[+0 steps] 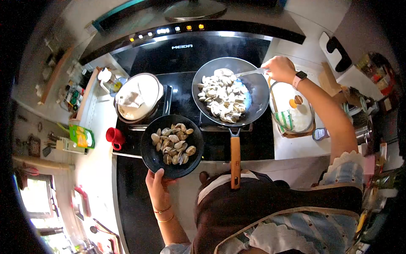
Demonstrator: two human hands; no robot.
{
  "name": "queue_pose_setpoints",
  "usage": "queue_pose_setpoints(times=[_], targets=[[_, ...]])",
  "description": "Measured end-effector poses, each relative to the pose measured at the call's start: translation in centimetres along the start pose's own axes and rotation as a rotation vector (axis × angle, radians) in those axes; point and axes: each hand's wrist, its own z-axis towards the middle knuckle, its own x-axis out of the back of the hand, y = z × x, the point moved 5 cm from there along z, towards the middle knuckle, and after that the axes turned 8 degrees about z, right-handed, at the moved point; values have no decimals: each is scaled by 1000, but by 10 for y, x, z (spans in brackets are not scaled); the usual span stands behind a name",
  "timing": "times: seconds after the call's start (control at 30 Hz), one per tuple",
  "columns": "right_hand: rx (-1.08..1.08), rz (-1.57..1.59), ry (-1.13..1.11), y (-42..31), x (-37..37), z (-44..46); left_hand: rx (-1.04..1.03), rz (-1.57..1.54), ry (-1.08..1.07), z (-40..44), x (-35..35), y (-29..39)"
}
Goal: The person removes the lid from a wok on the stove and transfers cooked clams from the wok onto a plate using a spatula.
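My left hand (158, 190) grips the near rim of a black bowl (148, 154), thumb on top of the edge. Several clams (171, 146) in their shells lie in that bowl, which is held in front of the stove. My right hand (280, 67) is closed around the handle of a long, pale cooking utensil (249, 72) reaching into a grey frying pan (259, 95). Its head is hard to make out among the clams (222, 95) heaped in the pan. The pan's wooden handle (235, 158) points toward me.
A white pot (146, 95) with a cloth (131, 98) on it stands on the left burner. A red mug (115, 137) sits by the stove's left edge. To the right is a white bag with a green-striped part (292, 112). The range hood (190, 31) hangs above.
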Motion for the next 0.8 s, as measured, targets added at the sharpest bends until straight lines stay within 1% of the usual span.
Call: queue_pose_setpoints(times=[0.07,0.13,0.17,0.3,0.37,0.4,0.47,0.57,0.6,0.67,0.7,0.8], targets=[[33,25,-13,-3,-1,7,28,18,28,-4,7,-4],[-15,40,-105,-16,18,8,38,25,39,-8,5,-1],[44,53,-109,-21,25,9,41,29,41,-9,4,0],[116,-3,-97,-40,43,10,40,2,49,-4,11,-11],[249,-35,-21,-57,56,9,22,-10,41,-1,11,-11],[249,-36,-23,-64,60,10,24,-11,41,0,9,-11],[248,-152,-77,-78,68,13,31,-11,35,1,6,-10],[238,-221,-70,-101,89,13,40,-9,-5,5,7,-15],[234,-222,-72,-102,89,14,41,-8,-10,6,6,-16],[333,-163,25,-108,97,16,41,-8,-32,6,4,-15],[289,-141,-20,-108,98,18,41,-8,-38,7,3,-15],[249,-151,-52,-108,95,19,49,-10,-39,8,3,-20]])
